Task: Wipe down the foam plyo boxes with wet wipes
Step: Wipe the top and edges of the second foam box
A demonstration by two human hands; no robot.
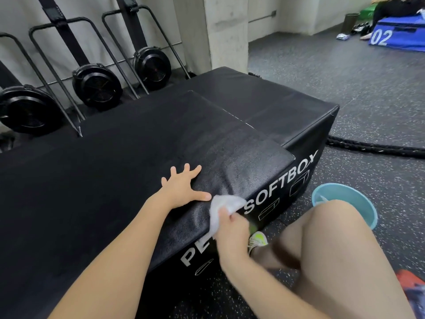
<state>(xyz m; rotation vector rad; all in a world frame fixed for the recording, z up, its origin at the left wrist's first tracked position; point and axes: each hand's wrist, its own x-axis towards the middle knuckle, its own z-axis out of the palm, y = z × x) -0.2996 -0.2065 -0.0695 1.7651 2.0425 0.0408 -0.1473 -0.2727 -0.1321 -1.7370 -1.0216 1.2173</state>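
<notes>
The black foam plyo box (138, 171) is a wide, low, vinyl-skinned block lying flat on the floor, its top faintly textured and sheened, its near side printed in white with "SOFTBOX" and small box outlines. The white wet wipe (220, 210) is crumpled against the box's upper front edge, draped over the corner just above the lettering, gripped in the right hand (230, 229). A second black box (287, 107) butts against the far side, sitting slightly lower.

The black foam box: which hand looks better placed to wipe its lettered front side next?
The right hand, probably. It already grips the white wipe at the top front edge of the black foam box, just above the lettering. The left hand lies flat and spread on top, holding nothing, seemingly steadying the box.
</notes>
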